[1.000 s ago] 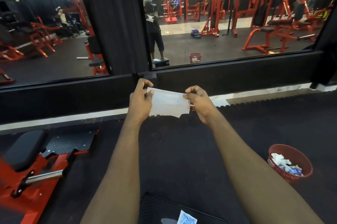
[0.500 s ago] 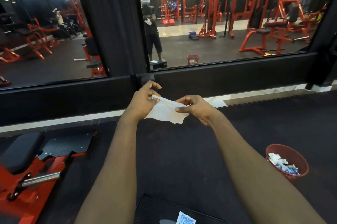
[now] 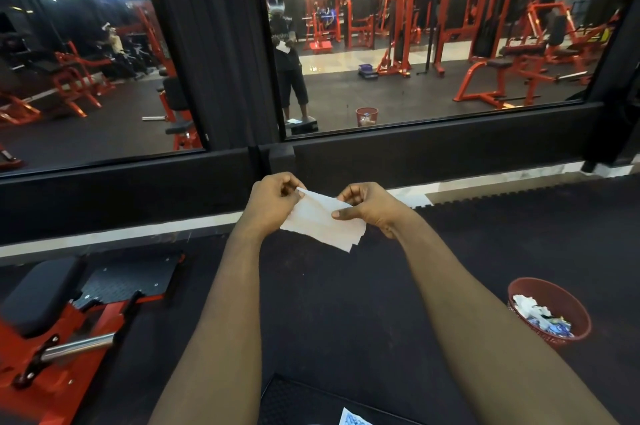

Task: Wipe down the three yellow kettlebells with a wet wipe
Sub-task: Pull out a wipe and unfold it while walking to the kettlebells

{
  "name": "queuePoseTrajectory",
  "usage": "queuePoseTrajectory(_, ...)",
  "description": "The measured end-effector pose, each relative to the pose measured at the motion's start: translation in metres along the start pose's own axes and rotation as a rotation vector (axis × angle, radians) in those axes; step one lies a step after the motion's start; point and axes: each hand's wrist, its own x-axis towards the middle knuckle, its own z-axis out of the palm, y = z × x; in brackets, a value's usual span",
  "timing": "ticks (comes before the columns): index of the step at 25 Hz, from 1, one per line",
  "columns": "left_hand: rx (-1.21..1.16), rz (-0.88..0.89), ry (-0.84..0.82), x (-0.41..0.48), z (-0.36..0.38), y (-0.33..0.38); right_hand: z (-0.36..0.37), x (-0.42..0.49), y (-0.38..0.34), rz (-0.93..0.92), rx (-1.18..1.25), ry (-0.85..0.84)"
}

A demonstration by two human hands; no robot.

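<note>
A white wet wipe hangs partly unfolded between my two hands, held out in front of me above the black floor. My left hand pinches its upper left corner. My right hand pinches its right side with thumb and fingers. The wipe's lower layers droop toward the right. No yellow kettlebell is in view.
A mirrored wall faces me, reflecting red gym machines. A red machine with a black pad stands at lower left. A red waste basket with used wipes sits at right. A black step with a blue-and-white sachet lies below me.
The wipe was held flat between both hands, then folded and tilted; now more of it hangs open below my hands. Both hands dropped slightly lower.
</note>
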Motion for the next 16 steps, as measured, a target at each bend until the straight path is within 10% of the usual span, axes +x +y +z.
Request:
queuePoseTrajectory(12, -0.237, -0.137, -0.254, -0.004, 0.014, -0.02, 0.002, 0.004, -0.003, -0.032, 0.22, 0.05)
queuePoseTrajectory(16, -0.353, -0.159, -0.102, -0.004, 0.03, -0.035, 0.003, 0.006, 0.007, 0.051, 0.331, 0.162)
